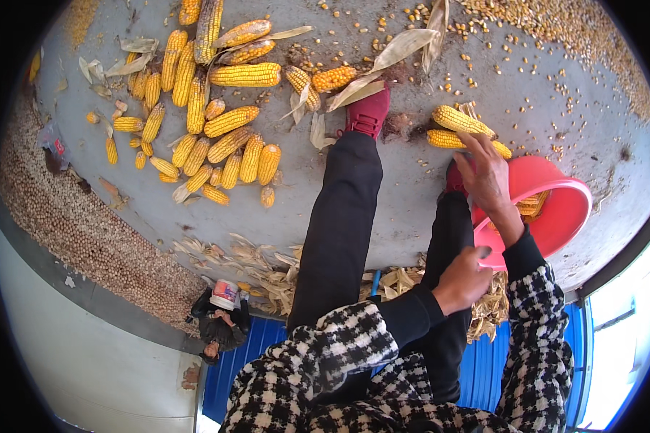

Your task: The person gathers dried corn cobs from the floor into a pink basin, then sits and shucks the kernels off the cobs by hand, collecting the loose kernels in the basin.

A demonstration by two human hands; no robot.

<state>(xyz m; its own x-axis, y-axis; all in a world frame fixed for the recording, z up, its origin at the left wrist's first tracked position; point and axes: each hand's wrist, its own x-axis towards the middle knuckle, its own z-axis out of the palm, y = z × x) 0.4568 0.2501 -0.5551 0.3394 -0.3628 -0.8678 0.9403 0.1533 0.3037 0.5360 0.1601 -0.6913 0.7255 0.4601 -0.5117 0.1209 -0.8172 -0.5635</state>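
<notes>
My left hand (463,279) grips the rim of a red plastic bucket (566,216), which lies tilted on the floor beside my right leg. Several yellow corn cobs (531,204) show inside it. My right hand (485,168) reaches over the bucket's near side, fingers spread, its fingertips at a pair of corn cobs (462,120) on the concrete; whether they press on a cob is hard to tell. A dried husk lies against those cobs. Farther left, a loose pile of husked corn cobs (230,122) spreads over the floor.
Loose kernels (569,32) cover the floor at the upper right. Dry husks (403,46) lie near my red shoe (368,111), and more husks are under my legs. A long heap of bare cobs (86,216) lines the left wall. Another person (222,327) is by a white bucket (225,294).
</notes>
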